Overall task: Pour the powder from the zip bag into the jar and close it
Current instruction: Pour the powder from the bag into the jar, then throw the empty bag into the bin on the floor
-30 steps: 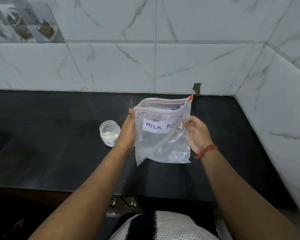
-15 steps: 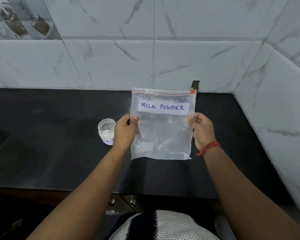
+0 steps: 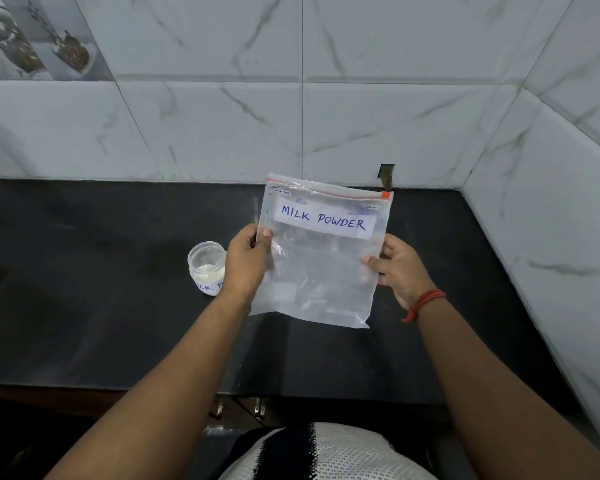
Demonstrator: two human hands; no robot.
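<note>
A clear zip bag (image 3: 321, 268) with a white label reading "MILK POWDER" and a red zip strip is held flat and upright above the black counter. It looks empty of powder. My left hand (image 3: 246, 263) pinches its left edge and my right hand (image 3: 397, 268) holds its right edge. A small clear jar (image 3: 205, 266) with white powder inside and no lid on it stands on the counter just left of my left hand, partly hidden behind it. No lid is in view.
The black stone counter (image 3: 101, 289) runs to a tiled wall (image 3: 222, 133) at the back and another tiled wall (image 3: 551, 237) on the right. Its front edge lies near my body, with cabinet handles (image 3: 238, 407) below.
The bag was open-mouthed and slack a second ago; now it is flattened with the label facing me and tilted slightly clockwise. Both hands shifted along its side edges. The jar has not moved.
</note>
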